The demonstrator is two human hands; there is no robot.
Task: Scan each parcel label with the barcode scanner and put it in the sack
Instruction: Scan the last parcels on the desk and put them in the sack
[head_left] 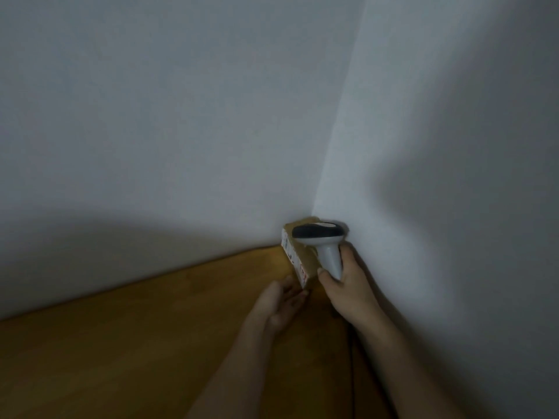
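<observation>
Scanner [320, 237] clenched in right hand [348, 285]; left hand [281, 300] released, touching parcel [298, 258].

No text can be read: the label [292, 257] on the left face of the parcel [298, 252] is too blurred.

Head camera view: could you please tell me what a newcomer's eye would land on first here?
Most striking is the barcode scanner, grey-handled with a dark head, gripped by the right hand in the corner where the two pale walls meet. Just behind it sits a small cardboard parcel with a label on its left side, on the wooden table. The left hand lies open at the parcel's near corner.
</observation>
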